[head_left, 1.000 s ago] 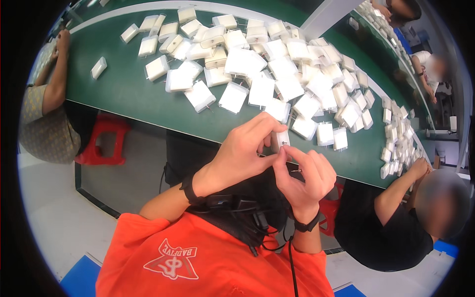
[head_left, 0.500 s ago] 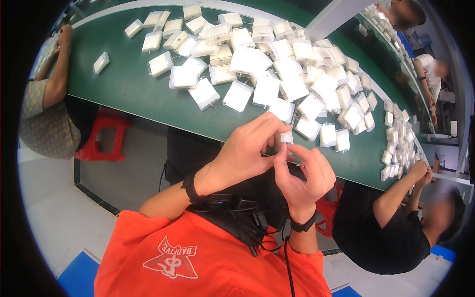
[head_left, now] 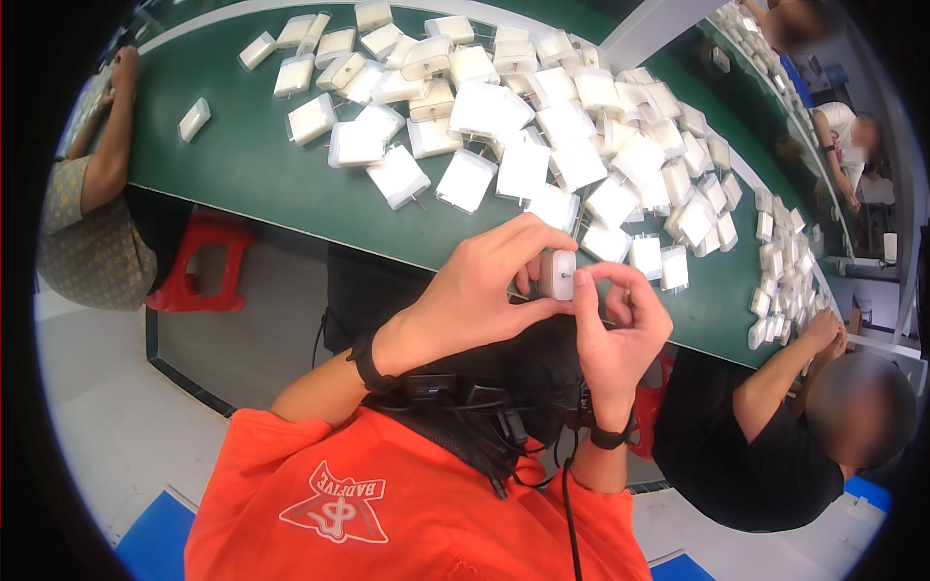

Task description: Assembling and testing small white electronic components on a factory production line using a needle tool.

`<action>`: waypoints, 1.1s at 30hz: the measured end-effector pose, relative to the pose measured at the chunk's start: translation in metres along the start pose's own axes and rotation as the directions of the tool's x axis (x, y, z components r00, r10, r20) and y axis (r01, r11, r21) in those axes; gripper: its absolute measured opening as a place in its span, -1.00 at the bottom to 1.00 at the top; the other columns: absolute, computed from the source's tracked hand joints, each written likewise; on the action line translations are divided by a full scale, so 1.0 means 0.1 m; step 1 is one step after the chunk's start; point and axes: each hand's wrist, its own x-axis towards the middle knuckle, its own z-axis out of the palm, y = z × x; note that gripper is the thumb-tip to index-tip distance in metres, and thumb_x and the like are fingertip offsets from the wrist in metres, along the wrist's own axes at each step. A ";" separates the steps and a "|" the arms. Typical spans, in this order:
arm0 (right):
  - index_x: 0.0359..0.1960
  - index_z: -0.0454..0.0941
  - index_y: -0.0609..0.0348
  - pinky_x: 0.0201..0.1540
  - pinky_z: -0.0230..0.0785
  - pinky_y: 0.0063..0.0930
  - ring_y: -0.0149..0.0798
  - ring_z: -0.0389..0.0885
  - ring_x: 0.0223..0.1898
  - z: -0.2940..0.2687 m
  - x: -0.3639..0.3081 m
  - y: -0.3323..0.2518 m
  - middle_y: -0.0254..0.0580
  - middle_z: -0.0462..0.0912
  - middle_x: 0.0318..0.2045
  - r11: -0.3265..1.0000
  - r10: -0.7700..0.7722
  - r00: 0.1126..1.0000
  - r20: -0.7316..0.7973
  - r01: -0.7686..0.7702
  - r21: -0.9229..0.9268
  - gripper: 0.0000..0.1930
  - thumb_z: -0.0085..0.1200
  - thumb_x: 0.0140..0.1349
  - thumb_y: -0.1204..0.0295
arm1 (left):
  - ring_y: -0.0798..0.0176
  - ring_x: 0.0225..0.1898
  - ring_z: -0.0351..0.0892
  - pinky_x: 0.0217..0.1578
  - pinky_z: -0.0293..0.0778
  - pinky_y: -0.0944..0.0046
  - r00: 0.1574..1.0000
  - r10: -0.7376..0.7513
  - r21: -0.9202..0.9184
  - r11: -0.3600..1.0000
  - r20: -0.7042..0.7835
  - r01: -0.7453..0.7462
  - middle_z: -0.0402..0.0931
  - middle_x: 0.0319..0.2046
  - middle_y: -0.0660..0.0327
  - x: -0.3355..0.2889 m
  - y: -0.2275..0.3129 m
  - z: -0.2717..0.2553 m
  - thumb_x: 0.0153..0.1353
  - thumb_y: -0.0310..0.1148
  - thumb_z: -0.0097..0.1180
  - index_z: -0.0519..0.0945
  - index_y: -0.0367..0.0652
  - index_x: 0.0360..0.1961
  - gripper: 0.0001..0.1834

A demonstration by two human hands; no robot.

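Just in front of the table's near edge, my left hand [head_left: 477, 288] grips a small white block [head_left: 554, 275] between thumb and fingers. The block has rounded corners, and a dark pin or screw end shows in the middle of the face turned up to me. Close on its right side is my right hand [head_left: 623, 324], its thumb and forefinger pinched together at the block's edge. Whether a small piece sits in that pinch is hidden. Beyond my hands, a large heap of similar white blocks [head_left: 489, 111] in clear plastic covers, several with metal pins, covers the green table [head_left: 262, 184].
One lone block [head_left: 194, 120] lies at the table's left. More blocks [head_left: 780, 266] are piled at the right, by a co-worker in black [head_left: 765, 445]. Another person [head_left: 92, 223] sits at the far left near a red stool [head_left: 208, 266]. Black cables [head_left: 513, 436] hang before my chest.
The block has come into fuller view, with its pinned face now showing. My right hand has shifted slightly right, and its fingers have moved to the block's right edge.
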 end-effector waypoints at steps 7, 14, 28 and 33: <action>-0.17 0.76 0.24 -0.44 -0.19 -0.53 -0.62 0.02 -0.52 -0.03 0.11 0.04 -0.61 0.15 -0.60 0.994 0.059 0.996 0.073 -0.065 0.093 -0.88 0.44 0.31 0.59 | 0.34 -0.33 0.64 -0.33 0.58 0.35 0.999 -0.028 -0.020 0.999 0.036 0.029 0.64 -0.10 0.18 0.00 0.03 -0.04 0.06 -0.64 0.56 0.69 -0.23 0.02 -0.53; -0.09 0.75 0.23 -0.45 -0.13 -0.54 -0.58 0.08 -0.51 -0.14 0.09 0.05 -0.54 0.25 -0.56 0.993 -0.055 0.997 0.062 0.049 0.107 -0.80 0.40 0.26 0.63 | 0.41 -0.45 0.52 -0.44 0.48 0.41 0.994 0.008 -0.013 1.000 -0.105 -0.010 0.66 -0.15 0.24 -0.02 -0.04 0.05 0.03 -0.63 0.50 0.64 -0.22 -0.13 -0.63; -0.12 0.79 0.27 -0.50 -0.06 -0.58 -0.60 0.11 -0.56 -0.06 0.10 0.11 -0.51 0.39 -0.58 0.988 -0.107 0.981 0.162 0.086 0.132 -0.88 0.43 0.35 0.60 | 0.46 -0.32 0.57 -0.33 0.74 0.38 0.976 -0.206 -0.073 0.975 0.071 0.211 0.62 -0.08 0.28 0.02 0.04 -0.05 0.09 -0.62 0.56 0.66 -0.25 0.11 -0.47; -0.12 0.76 0.30 -0.49 -0.12 -0.57 -0.64 0.03 -0.54 -0.04 0.15 0.07 -0.61 0.20 -0.60 0.960 0.120 0.963 0.242 -0.174 0.218 -0.91 0.39 0.44 0.55 | 0.43 -0.24 0.60 -0.24 0.81 0.34 0.980 -0.160 -0.096 0.981 0.116 0.171 0.64 0.01 0.22 0.07 0.06 -0.08 0.07 -0.65 0.58 0.64 -0.27 0.16 -0.41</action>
